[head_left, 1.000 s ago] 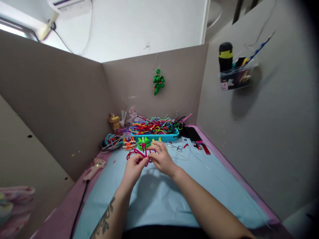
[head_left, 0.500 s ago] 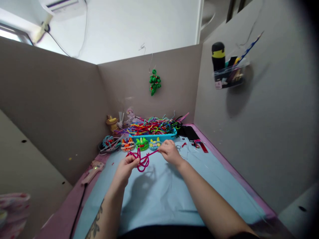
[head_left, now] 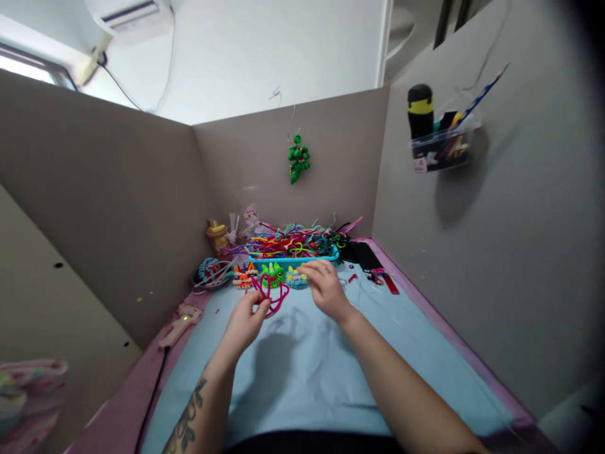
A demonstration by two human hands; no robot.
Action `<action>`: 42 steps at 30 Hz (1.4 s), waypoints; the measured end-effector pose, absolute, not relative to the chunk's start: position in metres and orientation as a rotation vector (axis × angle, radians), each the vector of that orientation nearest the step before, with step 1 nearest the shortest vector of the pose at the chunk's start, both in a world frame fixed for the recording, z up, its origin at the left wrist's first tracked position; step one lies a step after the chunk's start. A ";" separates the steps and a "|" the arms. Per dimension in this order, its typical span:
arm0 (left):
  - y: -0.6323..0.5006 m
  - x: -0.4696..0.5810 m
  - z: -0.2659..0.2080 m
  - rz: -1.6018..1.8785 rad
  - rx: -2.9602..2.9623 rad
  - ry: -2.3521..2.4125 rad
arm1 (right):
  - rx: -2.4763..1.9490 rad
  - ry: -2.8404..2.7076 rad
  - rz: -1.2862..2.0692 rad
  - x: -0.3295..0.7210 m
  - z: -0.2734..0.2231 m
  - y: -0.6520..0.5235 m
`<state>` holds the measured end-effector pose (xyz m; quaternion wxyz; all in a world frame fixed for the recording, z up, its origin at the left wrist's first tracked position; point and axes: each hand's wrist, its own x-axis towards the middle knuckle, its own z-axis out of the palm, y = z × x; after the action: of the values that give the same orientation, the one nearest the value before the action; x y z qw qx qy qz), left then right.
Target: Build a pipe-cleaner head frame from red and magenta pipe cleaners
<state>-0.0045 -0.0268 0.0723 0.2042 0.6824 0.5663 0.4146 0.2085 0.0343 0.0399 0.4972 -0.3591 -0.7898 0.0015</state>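
A magenta pipe cleaner (head_left: 282, 292), bent into several loops, is pinched between the thumb and fingers of my left hand (head_left: 246, 318) above the blue table cover. To its right my right hand (head_left: 326, 290) is raised, fingers stretched out and apart from the loops, with nothing visible in them. Behind the hands stand small woven figures of pipe cleaner: an orange one (head_left: 245, 276), a green one (head_left: 273, 275) with a face, and a blue and yellow one (head_left: 296, 278), partly covered by my right fingers.
A blue tray (head_left: 269, 260) heaped with colourful pipe cleaners stands at the back. A glue gun (head_left: 182, 325) lies at the left, its cord running forward. A dark bowl (head_left: 210, 284) sits beyond it. A green ornament (head_left: 298, 159) hangs on the back panel, a tool box (head_left: 444, 148) on the right.
My right hand has let go of the magenta pipe cleaner's end and its fingers have opened out. My left hand keeps the loops, now turned a little. The view has shifted slightly.
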 end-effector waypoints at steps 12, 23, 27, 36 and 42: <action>-0.030 0.009 0.070 1.391 2.119 1.863 | -0.728 -1.927 0.070 0.177 0.036 0.018; -0.021 0.018 0.056 1.347 1.512 1.381 | -0.759 -1.980 0.012 0.170 0.034 0.010; -0.022 0.019 0.056 1.387 1.473 1.338 | -0.747 -2.095 -0.003 0.171 0.032 0.011; -0.027 -0.004 0.071 1.403 1.394 1.227 | -0.875 -2.089 -0.022 0.187 0.020 0.037; -0.032 -0.013 0.078 1.344 1.276 1.218 | -0.936 -2.061 0.015 0.198 0.014 0.052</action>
<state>-0.0129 -0.0318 0.0784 0.4457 0.5150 0.4918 0.5424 0.1981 0.0515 0.0142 0.4248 -0.3744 -0.8242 0.0060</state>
